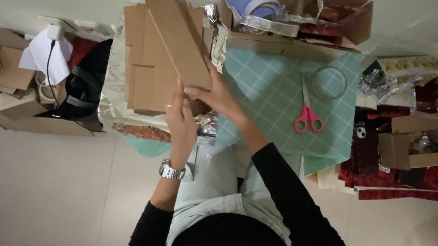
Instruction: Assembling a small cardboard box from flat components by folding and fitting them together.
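Hands, left [181,115] and right [218,96], both grip long flat brown cardboard box [177,37], its axis running toward 11 o'clock.

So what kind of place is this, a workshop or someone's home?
Probably a home floor set up for gift wrapping or box crafting. A green cutting mat holds pink scissors, both hands grip a flat cardboard piece, and red wrapping paper lies alongside.

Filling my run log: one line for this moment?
left hand: on folded cardboard box | right hand: gripping its edge | pink scissors: on green mat
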